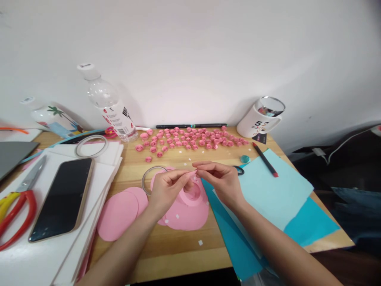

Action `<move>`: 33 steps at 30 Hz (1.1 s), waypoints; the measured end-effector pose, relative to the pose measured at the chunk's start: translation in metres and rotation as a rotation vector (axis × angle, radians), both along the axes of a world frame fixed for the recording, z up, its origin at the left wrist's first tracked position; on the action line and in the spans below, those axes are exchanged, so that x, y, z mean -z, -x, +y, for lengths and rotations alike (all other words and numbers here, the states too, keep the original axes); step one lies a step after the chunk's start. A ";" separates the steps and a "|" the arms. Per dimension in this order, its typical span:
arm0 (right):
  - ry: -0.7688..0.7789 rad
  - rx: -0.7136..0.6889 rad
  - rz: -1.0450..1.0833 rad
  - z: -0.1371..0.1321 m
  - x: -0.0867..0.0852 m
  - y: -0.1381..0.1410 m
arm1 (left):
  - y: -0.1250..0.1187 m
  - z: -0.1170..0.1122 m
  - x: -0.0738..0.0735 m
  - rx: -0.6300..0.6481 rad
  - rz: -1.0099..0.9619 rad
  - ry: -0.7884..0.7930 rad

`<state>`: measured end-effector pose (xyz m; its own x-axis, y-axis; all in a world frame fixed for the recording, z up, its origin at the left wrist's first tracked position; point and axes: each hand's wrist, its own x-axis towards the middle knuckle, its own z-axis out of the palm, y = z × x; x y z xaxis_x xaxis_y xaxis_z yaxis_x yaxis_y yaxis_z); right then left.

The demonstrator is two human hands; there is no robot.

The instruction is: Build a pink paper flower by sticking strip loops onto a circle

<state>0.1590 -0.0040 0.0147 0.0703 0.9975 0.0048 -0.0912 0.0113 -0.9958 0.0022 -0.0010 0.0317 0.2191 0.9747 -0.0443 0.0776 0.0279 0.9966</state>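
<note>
Between the fingertips of both hands is the end of a pink paper strip (pixel 193 173). My left hand (pixel 168 190) pinches it from the left, and my right hand (pixel 222 180) pinches it from the right. Below them a curled pink paper spiral (pixel 190 198) hangs or rests over pink paper rounds (pixel 187 218); whether it is one piece with the strip is partly hidden by my left fingers. More pink paper circles (pixel 117 216) lie to the left. Behind the hands, many small rolled pink paper roses (pixel 184 139) are spread in rows.
At left, a phone (pixel 62 198) and red-yellow scissors (pixel 22 202) lie on white paper (pixel 101 190). A bottle (pixel 110 103) and a mug (pixel 256 121) stand by the wall. Blue sheets (pixel 274 190) and a red-tipped pen (pixel 264 159) lie at right. A ring (pixel 145 178) sits near my left hand.
</note>
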 end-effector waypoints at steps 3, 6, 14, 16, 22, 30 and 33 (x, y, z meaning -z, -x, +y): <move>0.044 -0.025 0.045 0.000 0.001 0.000 | 0.000 -0.001 0.002 -0.006 0.001 -0.003; 0.044 -0.020 0.058 0.000 0.001 0.000 | -0.001 -0.001 0.004 0.007 0.006 -0.011; 0.082 -0.024 0.090 0.000 0.000 0.001 | -0.001 -0.001 0.001 -0.022 0.030 0.000; 0.090 -0.022 0.091 0.000 0.000 0.001 | -0.001 -0.001 0.000 -0.022 0.032 0.010; 0.090 -0.028 0.118 0.001 0.002 0.000 | 0.001 0.000 0.003 -0.022 0.057 0.010; 0.114 -0.052 0.133 0.002 0.005 -0.003 | 0.002 0.000 0.006 -0.015 0.044 0.032; 0.093 -0.059 0.103 0.002 0.006 -0.003 | 0.002 0.000 0.006 -0.010 0.040 0.036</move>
<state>0.1624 -0.0018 0.0090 0.0071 0.9957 -0.0925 -0.1909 -0.0894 -0.9775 0.0006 -0.0010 0.0261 0.2070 0.9743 -0.0884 0.1167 0.0651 0.9910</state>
